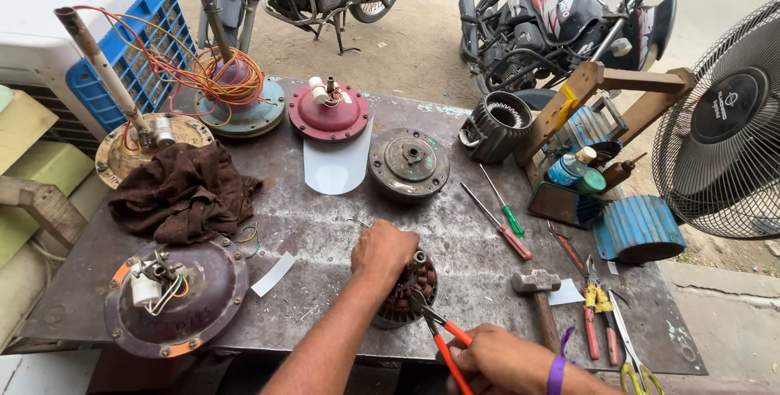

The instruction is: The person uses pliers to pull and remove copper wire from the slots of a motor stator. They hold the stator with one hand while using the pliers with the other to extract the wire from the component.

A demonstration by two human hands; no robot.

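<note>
Outdoor metal workbench (487, 281): left hand (382, 250) clamped over a copper-wound stator (406, 289) at the near edge; right hand (496, 358) closed on red-handled pliers (439, 334), nose at the windings. Risk, as judged: the nose could slip and nick wire if the stator turns. Close by: hammer (538, 297), screwdrivers (500, 216), brown rag (183, 192), crowding the reach.

Left hand (383, 250) clamps down on a copper-wound motor stator (406, 291) at the near edge of the metal counter (341, 224). Right hand (497, 358) has red-handled pliers (439, 332) in its grip, tips on the windings. Hammer (539, 297) and screwdrivers (504, 220) lie to the right.
</note>
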